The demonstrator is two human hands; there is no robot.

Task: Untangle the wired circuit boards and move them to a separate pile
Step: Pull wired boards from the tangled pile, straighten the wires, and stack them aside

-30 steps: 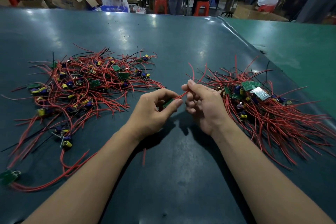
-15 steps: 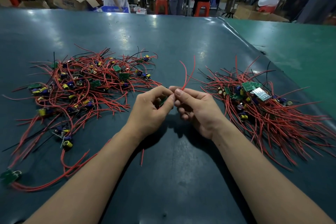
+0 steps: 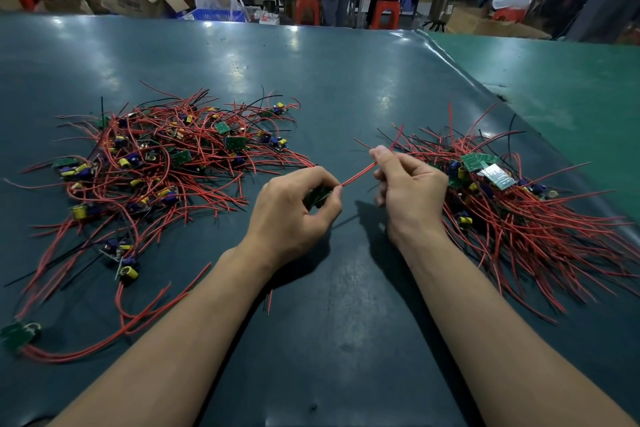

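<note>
A tangled pile of small green circuit boards with red and black wires (image 3: pixel 156 170) lies on the left of the dark table. A second pile of boards with combed-out red wires (image 3: pixel 512 204) lies on the right. Between them my left hand (image 3: pixel 294 215) pinches one small green circuit board (image 3: pixel 317 197) between thumb and fingers. Its red wires (image 3: pixel 358 175) stretch up and right into my right hand (image 3: pixel 408 194), which grips them in closed fingers, the wire ends sticking out above.
One stray board (image 3: pixel 17 334) with long red wires sits at the near left edge. A lighter green table (image 3: pixel 561 87) adjoins on the right. People, cardboard boxes and red stools stand beyond the table's far edge.
My hands have drawn apart: the right hand slid right along the red wires, pulling them straight, while the left hand kept hold of the board.
</note>
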